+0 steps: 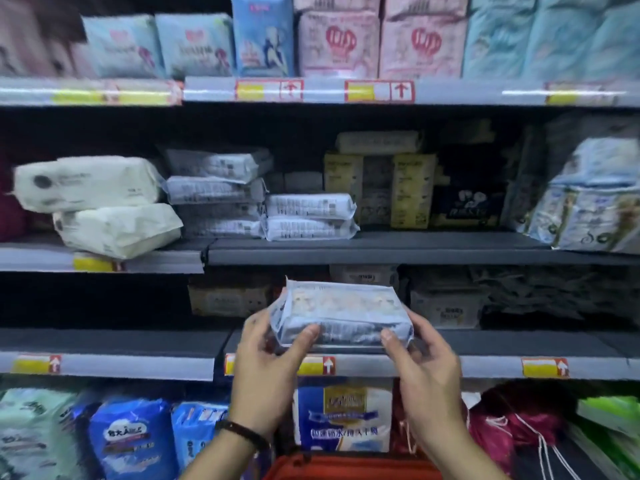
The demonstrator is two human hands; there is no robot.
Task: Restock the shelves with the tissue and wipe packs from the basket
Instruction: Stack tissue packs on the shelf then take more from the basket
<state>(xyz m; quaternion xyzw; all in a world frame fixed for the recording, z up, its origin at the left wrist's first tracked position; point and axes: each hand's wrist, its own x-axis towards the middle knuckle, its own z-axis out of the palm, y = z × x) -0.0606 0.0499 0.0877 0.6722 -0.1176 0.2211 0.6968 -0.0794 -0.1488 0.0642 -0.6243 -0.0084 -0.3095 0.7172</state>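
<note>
We face store shelves, looking slightly down at our two hands. Between them we hold a pale blue wipe pack [341, 311], level, in the air just in front of the lower shelf [138, 344] and below the middle shelf [433, 249]. Our left hand [266, 362] grips the pack's left end, its fingers [306, 336] curled round it with the thumb on the near face. Our right hand [426, 368] grips the right end the same way. A dark bracelet [242, 433] circles the left wrist. On the middle shelf lie flat stacks of similar packs [308, 216], with cream tissue packs [114, 209] to their left. The red basket [346, 467] shows at the bottom edge, between our wrists.
</note>
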